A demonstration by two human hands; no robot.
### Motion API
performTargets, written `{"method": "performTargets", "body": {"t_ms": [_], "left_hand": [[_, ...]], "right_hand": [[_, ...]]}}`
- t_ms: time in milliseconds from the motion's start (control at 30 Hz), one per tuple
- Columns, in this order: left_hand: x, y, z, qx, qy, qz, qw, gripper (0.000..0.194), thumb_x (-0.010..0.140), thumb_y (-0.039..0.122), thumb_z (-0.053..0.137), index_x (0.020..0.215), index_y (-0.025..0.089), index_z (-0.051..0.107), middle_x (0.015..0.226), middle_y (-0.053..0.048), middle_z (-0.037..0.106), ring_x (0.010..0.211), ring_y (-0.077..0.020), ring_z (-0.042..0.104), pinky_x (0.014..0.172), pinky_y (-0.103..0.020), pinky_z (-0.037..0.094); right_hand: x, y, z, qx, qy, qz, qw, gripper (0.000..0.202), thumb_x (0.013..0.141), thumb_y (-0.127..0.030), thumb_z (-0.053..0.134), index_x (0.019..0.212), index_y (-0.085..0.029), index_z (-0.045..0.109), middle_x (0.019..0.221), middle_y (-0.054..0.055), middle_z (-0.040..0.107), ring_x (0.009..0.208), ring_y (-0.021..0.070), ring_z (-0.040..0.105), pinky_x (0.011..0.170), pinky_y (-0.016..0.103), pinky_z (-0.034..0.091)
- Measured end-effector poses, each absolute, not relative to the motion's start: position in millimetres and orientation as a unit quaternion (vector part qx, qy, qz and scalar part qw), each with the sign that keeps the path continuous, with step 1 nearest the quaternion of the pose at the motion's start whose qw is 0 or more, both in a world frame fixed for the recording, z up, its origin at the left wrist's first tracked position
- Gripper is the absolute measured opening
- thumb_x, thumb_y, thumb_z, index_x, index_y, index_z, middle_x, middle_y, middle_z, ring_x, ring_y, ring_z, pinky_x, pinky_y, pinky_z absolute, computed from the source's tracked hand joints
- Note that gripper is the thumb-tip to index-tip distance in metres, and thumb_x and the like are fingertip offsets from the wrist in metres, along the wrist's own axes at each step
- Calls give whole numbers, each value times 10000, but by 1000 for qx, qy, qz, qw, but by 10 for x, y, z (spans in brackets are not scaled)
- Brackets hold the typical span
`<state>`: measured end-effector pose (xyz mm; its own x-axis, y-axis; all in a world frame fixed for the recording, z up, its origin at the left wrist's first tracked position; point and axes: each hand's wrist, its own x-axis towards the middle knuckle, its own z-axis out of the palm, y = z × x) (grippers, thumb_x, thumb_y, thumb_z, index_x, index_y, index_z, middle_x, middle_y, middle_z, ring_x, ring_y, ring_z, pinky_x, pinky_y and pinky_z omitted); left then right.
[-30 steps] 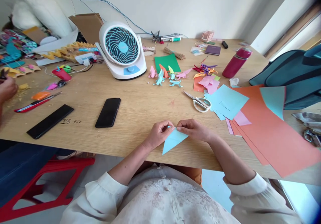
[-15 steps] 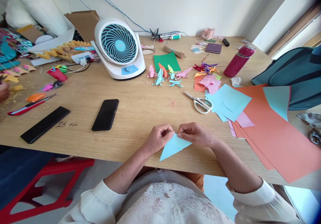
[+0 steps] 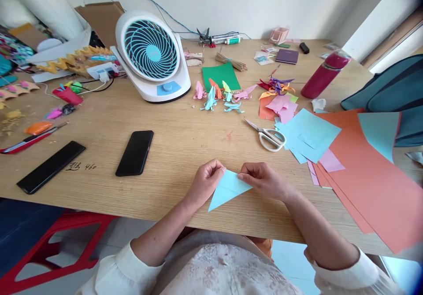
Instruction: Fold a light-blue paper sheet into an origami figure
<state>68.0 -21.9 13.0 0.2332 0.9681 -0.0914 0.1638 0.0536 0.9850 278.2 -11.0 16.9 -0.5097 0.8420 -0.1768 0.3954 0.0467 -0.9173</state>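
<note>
A light-blue sheet of paper folded into a triangle [image 3: 228, 190] is held just above the table near its front edge, one sharp corner pointing down and left. My left hand [image 3: 209, 178] pinches its upper left corner between thumb and forefinger. On the right side, my right hand [image 3: 262, 179] grips the edge, thumb on top. Beyond the hands lie white-handled scissors [image 3: 267, 137], blades slightly apart. A stack of light-blue paper squares [image 3: 310, 130] rests to the right of them. Small folded paper figures [image 3: 211, 99] in several colours stand farther back.
A white fan [image 3: 152, 57] stands at the back left. Left of my hands lie a phone [image 3: 135, 153] and a long black case [image 3: 51, 167]. Large orange sheets [image 3: 373, 185], a red bottle [image 3: 324, 75] and a teal bag [image 3: 386, 86] occupy the right. A green sheet [image 3: 221, 75] lies behind the figures.
My hands have moved slightly apart, showing more of the folded paper's top edge. The camera view has shifted a little. Another person's hand at the far left is out of view.
</note>
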Motion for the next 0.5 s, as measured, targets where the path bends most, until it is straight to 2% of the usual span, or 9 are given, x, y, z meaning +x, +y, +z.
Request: {"method": "performTargets", "body": {"t_ms": [133,367,500], "left_hand": [[678,-101,164,590,495,352,532,316,900,400,522,684,174,474,619,53,368,578,-91,332,541,-222,286],[619,229,244,676,498,355,411,290,901,360,520,681,171,521,602,49,407,577,-98,367,558,-227,292],[595,411,256,747,485,285,353,264,919,342,504,720,179,559,609,44,485,573,-106,431,558,-230,289]], "right_hand": [[2759,-103,200,-478,-668,513,250,378,895,-477,565,675,-182,480,605,-58,340,566,87,294,504,247,224],[2790,-73,212,-490,-642,538,242,478,898,-571,525,628,-177,505,553,-38,450,516,84,345,492,242,255],[2807,-66,190,-499,-646,528,236,498,898,-583,520,605,-180,524,538,-27,475,506,92,376,494,249,267]]}}
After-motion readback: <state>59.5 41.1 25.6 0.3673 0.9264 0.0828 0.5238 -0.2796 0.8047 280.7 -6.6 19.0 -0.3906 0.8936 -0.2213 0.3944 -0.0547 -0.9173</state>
